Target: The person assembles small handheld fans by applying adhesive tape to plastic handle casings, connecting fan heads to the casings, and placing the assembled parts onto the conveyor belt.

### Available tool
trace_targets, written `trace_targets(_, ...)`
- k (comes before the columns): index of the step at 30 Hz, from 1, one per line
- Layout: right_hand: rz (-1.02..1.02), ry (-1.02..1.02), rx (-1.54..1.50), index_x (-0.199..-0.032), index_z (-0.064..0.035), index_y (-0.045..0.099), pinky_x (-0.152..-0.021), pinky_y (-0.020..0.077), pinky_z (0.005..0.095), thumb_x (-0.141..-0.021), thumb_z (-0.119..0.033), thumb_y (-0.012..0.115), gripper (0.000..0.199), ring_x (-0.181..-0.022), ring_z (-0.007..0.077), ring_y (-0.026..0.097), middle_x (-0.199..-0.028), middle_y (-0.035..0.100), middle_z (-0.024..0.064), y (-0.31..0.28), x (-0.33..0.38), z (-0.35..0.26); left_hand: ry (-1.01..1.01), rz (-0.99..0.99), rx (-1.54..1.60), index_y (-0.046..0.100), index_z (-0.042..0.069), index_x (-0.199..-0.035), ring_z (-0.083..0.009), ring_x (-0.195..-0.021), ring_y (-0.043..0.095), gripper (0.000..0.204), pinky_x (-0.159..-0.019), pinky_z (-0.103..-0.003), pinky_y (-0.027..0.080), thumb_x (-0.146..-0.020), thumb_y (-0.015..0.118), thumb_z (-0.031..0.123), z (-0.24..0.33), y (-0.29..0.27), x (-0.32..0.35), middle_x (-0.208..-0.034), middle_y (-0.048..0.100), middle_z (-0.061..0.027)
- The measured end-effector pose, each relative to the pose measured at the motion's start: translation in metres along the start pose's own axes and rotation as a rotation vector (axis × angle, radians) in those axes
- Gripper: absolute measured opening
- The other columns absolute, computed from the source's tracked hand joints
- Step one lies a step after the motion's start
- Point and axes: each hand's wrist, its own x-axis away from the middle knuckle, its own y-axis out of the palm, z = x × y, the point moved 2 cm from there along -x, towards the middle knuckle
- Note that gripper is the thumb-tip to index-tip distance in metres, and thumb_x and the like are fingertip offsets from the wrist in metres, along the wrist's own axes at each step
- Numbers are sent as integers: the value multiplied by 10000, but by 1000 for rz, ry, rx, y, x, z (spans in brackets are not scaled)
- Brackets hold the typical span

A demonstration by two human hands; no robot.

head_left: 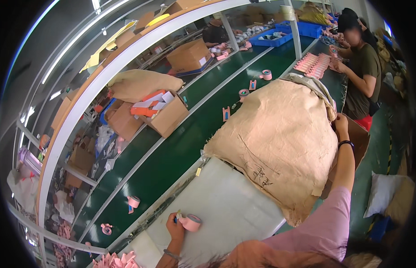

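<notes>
My left hand [174, 227] is closed around a pink tape dispenser [190, 222] with a roll in it, just above the pale worktop [230, 196]. A big tan woven sack [279, 129], stuffed full and with dark marks on its side, lies on the far right part of that worktop. Stretched forward along the sack's right side, my right hand [341, 124] grips its edge near the gathered mouth; some fingertips are hidden. An open cardboard box [359, 136] stands beside that hand, partly covered by my arm. Several pink pieces [116, 260] are heaped at the lower left.
A green conveyor [165, 167] runs past the worktop, carrying scattered pink dispensers [133, 203]. Cardboard boxes [165, 117] and a metal-framed shelf [49, 169] lie beyond. At far right, a co-worker [364, 73] stands by rows of pink parts [313, 64]. Blue crates [270, 39] sit farther back.
</notes>
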Motion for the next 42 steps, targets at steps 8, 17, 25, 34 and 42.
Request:
trace_targets(8, 612, 249, -934, -1050, -4, 657, -577, 497, 226, -835, -111, 667, 240, -686, 107, 597, -869, 656, 44, -38, -4, 4, 40, 23, 36, 602, -11, -874, -129, -669, 508, 153, -623, -275, 432, -735, 538, -6, -4, 8, -2, -728, 576, -43)
trace_targets(17, 29, -37, -1155, -1063, 30, 617, -691, 515, 233, -892, -127, 608, 233, -833, 109, 615, -950, 645, 50, -118, 110, -181, 79, -35, 55, 564, -32, -922, -197, -808, 551, 236, -782, -296, 450, -718, 456, -77, -5, 8, -1, -853, 576, -95)
trace_targets(25, -569, 29, -1169, -1019, 31, 637, -640, 510, 238, -886, -104, 600, 193, -733, 108, 605, -857, 651, 60, -90, 307, -316, 285, 227, 85, 476, 8, -1184, -261, -1069, 505, 414, -921, -361, 399, -778, 550, 51, -19, 1, 1, -1158, 513, -154)
trace_targets(34, -1476, -80, -1039, -989, 23, 639, -647, 534, 246, -878, -72, 608, 149, -752, 122, 625, -884, 654, 67, 23, 509, -461, -1, -160, 1174, 416, 17, -1296, -214, -1071, 541, 584, -893, -319, 432, -957, 328, 484, 18, -19, 8, -1195, 534, -138)
trace_targets(42, -709, -1349, -345, -849, -111, 635, -560, 503, 320, -766, -135, 672, 94, -632, 217, 635, -728, 630, 80, 49, 571, -530, -334, 141, 1299, 493, 25, -1097, -115, -745, 522, 413, -645, -239, 426, -953, 422, 405, -9, -41, -15, -841, 540, -45)
